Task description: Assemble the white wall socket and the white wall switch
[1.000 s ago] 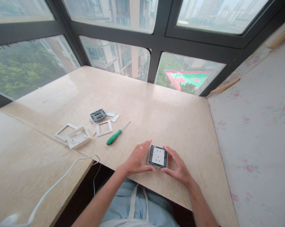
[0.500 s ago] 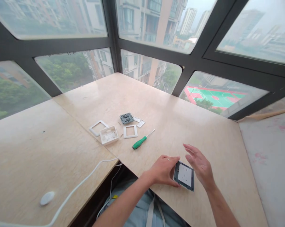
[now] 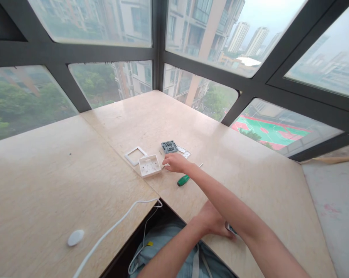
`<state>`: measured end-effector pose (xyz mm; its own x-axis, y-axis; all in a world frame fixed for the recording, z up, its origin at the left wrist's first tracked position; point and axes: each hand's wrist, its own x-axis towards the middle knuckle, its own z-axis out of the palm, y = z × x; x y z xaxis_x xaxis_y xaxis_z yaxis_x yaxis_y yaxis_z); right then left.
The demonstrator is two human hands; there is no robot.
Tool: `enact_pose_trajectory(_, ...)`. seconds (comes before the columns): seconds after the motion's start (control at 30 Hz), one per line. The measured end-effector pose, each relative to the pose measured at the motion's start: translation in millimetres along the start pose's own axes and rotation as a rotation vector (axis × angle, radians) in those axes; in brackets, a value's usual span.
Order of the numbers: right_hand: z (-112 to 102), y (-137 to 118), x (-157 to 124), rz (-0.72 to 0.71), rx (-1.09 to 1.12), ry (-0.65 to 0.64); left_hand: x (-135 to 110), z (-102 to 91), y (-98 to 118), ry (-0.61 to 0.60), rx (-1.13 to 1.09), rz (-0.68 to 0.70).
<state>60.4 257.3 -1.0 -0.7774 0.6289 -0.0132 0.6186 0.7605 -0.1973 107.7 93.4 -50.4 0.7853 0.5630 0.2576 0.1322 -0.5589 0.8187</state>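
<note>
My left hand (image 3: pixel 216 220) is closed around a wall socket (image 3: pixel 231 227) at the table's front edge. Only a corner of the socket shows behind my right forearm. Stretched across to the loose parts, my right hand (image 3: pixel 176 162) pinches at a small screw (image 3: pixel 163 167); the fingertips are small in view. Just left of those fingers stands a white mounting box (image 3: pixel 149 166), its hollow side up. A dark grey socket back (image 3: pixel 169 146) lies beyond the hand. The green-handled screwdriver (image 3: pixel 183 180) is partly hidden by my right wrist. The nearer white frame is covered by my right hand.
A white cover frame (image 3: pixel 135 155) lies behind the box, and small white plates (image 3: pixel 186 154) sit by the grey part. A white cable (image 3: pixel 113 227) runs along the left tabletop near a white disc (image 3: pixel 75 238). Windows border the table's far sides.
My right hand has left the socket and moved forward and left to the loose parts. My left hand keeps hold of the socket. The whole view has shifted.
</note>
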Motion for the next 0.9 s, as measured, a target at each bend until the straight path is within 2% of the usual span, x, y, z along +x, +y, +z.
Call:
enact_pose_trajectory(0.23,-1,-5,16,-0.067,-0.111,-0.148,2,10.3,-10,0.013,0.053,0.032)
enact_pose_trajectory(0.43,-6,-2,13,-0.07,-0.078,-0.135,2,12.6,-13,0.019,0.078,0.035)
enact_pose_trajectory(0.57,-8,6,-1,-0.021,0.037,-0.023,2,13.1,-15,0.043,0.074,0.051)
enact_pose_trajectory(0.67,-13,14,-20,0.054,0.163,0.111,2,11.6,-15,0.068,0.087,0.076)
enact_pose_trajectory(0.77,-20,21,-49,0.149,0.319,0.267,3,8.9,-12,0.064,0.116,0.073)
enact_pose_trajectory(0.9,-25,28,-104,0.295,0.553,0.462,3,6.6,-7,0.036,0.156,0.0)
